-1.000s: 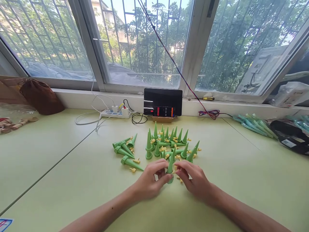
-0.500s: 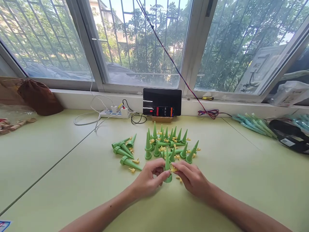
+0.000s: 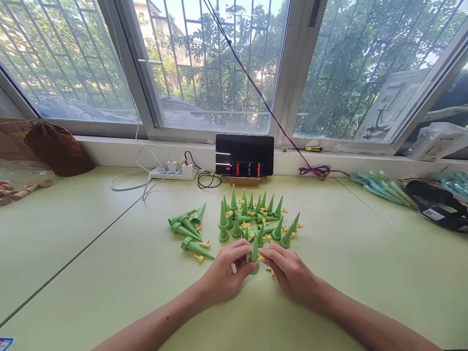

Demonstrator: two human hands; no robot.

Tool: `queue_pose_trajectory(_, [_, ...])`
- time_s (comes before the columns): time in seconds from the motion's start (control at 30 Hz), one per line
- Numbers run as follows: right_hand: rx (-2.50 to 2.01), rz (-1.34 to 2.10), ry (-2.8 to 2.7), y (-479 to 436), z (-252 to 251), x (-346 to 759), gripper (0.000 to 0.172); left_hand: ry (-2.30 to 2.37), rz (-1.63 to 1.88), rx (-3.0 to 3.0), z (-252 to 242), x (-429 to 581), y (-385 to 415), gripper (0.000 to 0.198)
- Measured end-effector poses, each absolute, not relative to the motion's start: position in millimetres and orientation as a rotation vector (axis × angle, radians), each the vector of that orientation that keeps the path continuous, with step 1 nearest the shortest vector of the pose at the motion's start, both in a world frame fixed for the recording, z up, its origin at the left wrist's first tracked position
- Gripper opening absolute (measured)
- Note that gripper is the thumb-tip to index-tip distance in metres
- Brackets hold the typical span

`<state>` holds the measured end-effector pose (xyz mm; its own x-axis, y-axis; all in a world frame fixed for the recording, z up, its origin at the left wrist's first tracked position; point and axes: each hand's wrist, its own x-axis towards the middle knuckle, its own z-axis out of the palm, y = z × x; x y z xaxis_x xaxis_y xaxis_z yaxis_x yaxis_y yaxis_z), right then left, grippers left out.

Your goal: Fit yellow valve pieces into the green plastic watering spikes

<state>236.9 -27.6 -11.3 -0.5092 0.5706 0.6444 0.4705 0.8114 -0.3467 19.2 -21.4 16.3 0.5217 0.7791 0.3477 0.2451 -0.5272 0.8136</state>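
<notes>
I held one green cone (image 3: 255, 247) roughly upright over the surface (image 3: 146, 273), in front of the main cluster. The fingers of my left hand (image 3: 232, 270) pinched it low on its body; those of my right hand (image 3: 294, 268) pinched a small yellow fitting (image 3: 262, 258) at its right side.

Progress: judged partway. Beyond my hands, standing cones (image 3: 278, 230) were mixed with others on their sides, and yellow parts jutted out at several points; I took some of these as joined. To the left, a batch of lying cones (image 3: 192, 244) had loose yellow fittings (image 3: 199, 258) beside it; I judged that batch outstanding, together with the pair in hand.

Not verified: whether the held fitting was seated or merely touching, as my fingertips covered the joint. My left thumb partly hid the cone's base. Another yellow piece (image 3: 270, 271) lay partly behind my right hand. Overlap in the cluster prevented any count.
</notes>
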Motion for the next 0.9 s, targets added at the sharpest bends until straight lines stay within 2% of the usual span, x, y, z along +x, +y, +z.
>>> queue_pose_trajectory(0.33, [-0.789,0.183,-2.255,-27.6,-9.3,237.9,0.025,0.747,0.919,2.256,13.4,16.1,-20.6,0.012])
queue_pose_trajectory(0.73, [-0.794,0.16,-2.282,-25.7,-14.3,238.8,0.03,0.703,0.951,2.315,14.3,14.9,-21.4,0.016])
queue_pose_trajectory(0.9, [-0.823,0.25,-2.236,-24.1,-14.5,238.6,0.03,0.743,0.962,2.253,12.1,15.9,-19.9,0.012])
